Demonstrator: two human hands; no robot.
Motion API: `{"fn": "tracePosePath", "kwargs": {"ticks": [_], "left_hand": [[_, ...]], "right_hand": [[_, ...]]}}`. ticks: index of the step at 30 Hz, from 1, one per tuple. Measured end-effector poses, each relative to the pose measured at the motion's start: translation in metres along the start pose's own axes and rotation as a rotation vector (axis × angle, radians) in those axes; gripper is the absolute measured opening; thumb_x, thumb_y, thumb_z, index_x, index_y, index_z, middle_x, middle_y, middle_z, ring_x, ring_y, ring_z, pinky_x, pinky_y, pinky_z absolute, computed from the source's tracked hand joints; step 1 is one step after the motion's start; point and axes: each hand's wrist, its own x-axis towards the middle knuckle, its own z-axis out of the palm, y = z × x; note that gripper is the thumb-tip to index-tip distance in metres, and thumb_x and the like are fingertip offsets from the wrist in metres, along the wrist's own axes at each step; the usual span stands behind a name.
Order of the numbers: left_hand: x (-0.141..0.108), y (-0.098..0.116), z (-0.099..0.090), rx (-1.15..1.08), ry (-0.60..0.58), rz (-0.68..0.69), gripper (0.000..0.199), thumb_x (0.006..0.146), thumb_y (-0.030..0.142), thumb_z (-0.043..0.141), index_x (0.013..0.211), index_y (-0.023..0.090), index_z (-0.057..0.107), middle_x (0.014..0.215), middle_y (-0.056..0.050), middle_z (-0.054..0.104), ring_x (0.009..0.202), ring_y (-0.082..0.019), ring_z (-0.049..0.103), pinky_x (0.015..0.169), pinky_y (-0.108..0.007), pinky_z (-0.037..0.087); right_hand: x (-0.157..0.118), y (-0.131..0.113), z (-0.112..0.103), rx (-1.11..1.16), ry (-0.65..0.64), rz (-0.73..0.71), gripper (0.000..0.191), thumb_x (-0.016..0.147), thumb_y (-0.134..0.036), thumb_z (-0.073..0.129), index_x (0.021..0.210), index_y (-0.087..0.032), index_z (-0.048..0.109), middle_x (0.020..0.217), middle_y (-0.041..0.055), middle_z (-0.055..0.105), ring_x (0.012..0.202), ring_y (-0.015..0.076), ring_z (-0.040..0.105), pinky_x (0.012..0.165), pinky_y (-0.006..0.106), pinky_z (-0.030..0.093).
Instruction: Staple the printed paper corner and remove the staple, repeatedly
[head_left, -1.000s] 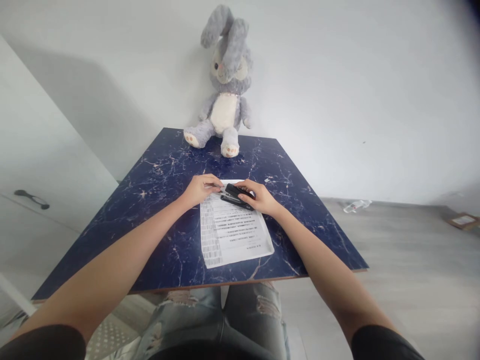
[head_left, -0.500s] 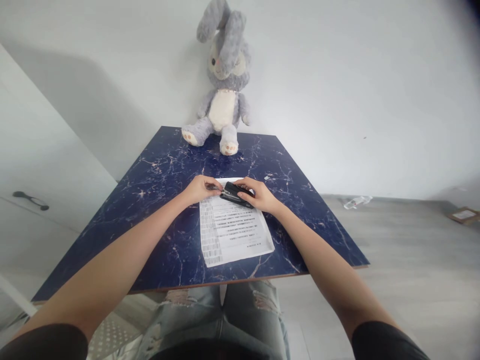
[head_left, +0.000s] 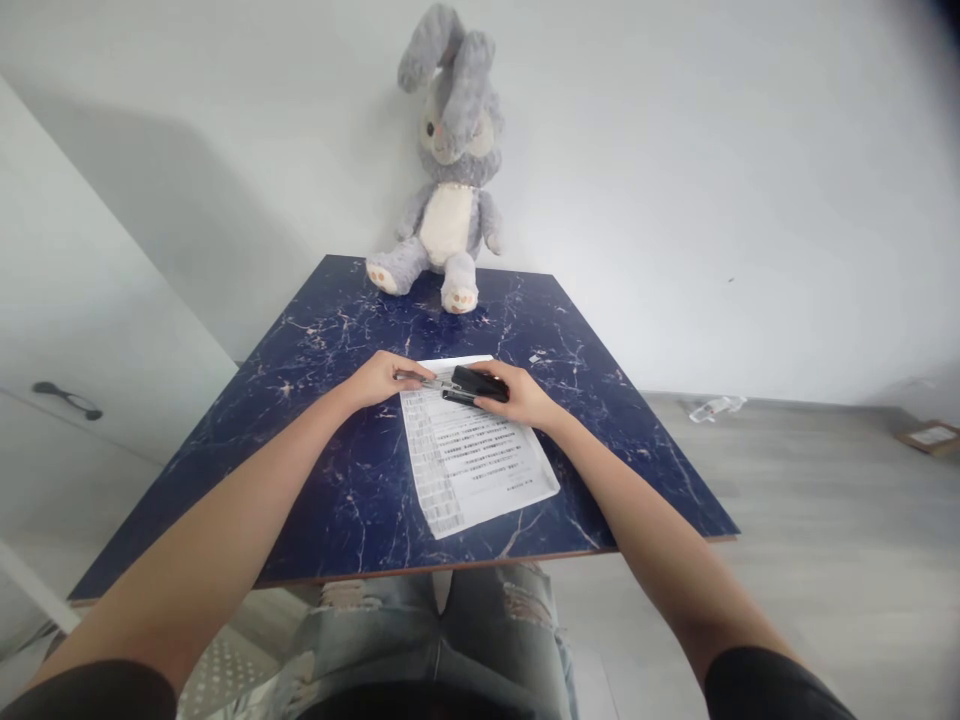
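Note:
A black stapler point(head_left: 480, 384) lies over the upper part of a printed sheet of paper point(head_left: 487, 465), its jaws apart toward the left. My right hand point(head_left: 523, 396) is closed around its right end, thumb below and fingers above. My left hand point(head_left: 379, 380) pinches a thin metal rod point(head_left: 429, 380) that reaches toward the stapler's front. Whether the rod is still joined to the stapler is too small to tell. The paper sits slightly turned, with rows of text and a barred strip along its left side.
The blue marbled table point(head_left: 337, 480) carries a grey plush rabbit point(head_left: 450, 220) at its back edge, against the wall. A small white scrap point(head_left: 535, 357) lies right of the paper. A clear plastic wrapper point(head_left: 718, 407) and a brown box point(head_left: 930, 436) are on the floor at the right.
My left hand has moved left, away from the stapler, and more of the metal rod shows. The sheet's lower end has swung a little to the right.

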Motion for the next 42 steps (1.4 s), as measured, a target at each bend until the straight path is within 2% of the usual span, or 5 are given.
{"fn": "tracePosePath", "kwargs": {"ticks": [11, 20, 27, 37, 42], "left_hand": [[0.001, 0.042, 0.042, -0.113, 0.09, 0.122, 0.046, 0.061, 0.028, 0.093, 0.106, 0.02, 0.083, 0.11, -0.007, 0.08, 0.111, -0.031, 0.073, 0.108, -0.044, 0.054], [0.005, 0.005, -0.003, -0.688, 0.376, 0.098, 0.044, 0.075, 0.049, 0.087, 0.099, 0.013, 0.077, 0.083, -0.009, 0.074, 0.064, -0.015, 0.067, 0.061, -0.027, 0.056], [0.004, 0.006, -0.006, -0.844, 0.464, -0.004, 0.033, 0.085, 0.045, 0.078, 0.086, 0.012, 0.072, 0.071, -0.004, 0.061, 0.055, -0.009, 0.052, 0.048, -0.021, 0.042], [0.009, 0.004, -0.003, -0.837, 0.431, -0.033, 0.033, 0.087, 0.045, 0.077, 0.081, 0.012, 0.071, 0.061, 0.0, 0.051, 0.052, -0.009, 0.047, 0.047, -0.021, 0.04], [0.008, 0.004, -0.022, -1.005, 0.563, -0.024, 0.044, 0.094, 0.047, 0.07, 0.064, 0.018, 0.055, 0.052, 0.006, 0.032, 0.044, -0.008, 0.033, 0.043, -0.02, 0.032]], "right_hand": [[-0.003, -0.013, 0.004, 0.178, -0.021, -0.02, 0.048, 0.093, -0.043, 0.072, 0.134, -0.017, 0.067, 0.123, 0.0113, 0.074, 0.108, 0.0275, 0.072, 0.098, 0.042, 0.056], [0.0, -0.051, 0.042, 0.016, -0.004, 0.096, 0.042, 0.091, -0.029, 0.072, 0.13, -0.017, 0.067, 0.115, 0.0113, 0.075, 0.102, 0.0261, 0.07, 0.095, 0.042, 0.054], [-0.065, -0.064, 0.023, -0.109, 0.12, 0.334, 0.041, 0.092, -0.027, 0.069, 0.132, -0.022, 0.066, 0.116, 0.0108, 0.074, 0.104, 0.0279, 0.069, 0.094, 0.044, 0.055], [-0.084, 0.022, -0.051, -0.1, 0.378, 0.396, 0.055, 0.107, -0.06, 0.033, 0.132, -0.023, 0.065, 0.135, 0.0123, 0.068, 0.127, 0.027, 0.063, 0.109, 0.049, 0.051], [-0.033, 0.07, -0.034, -0.408, -0.056, 0.366, 0.068, 0.102, -0.059, 0.046, 0.153, -0.013, 0.049, 0.167, 0.0204, 0.034, 0.158, 0.0347, 0.026, 0.129, 0.057, 0.023]]}}
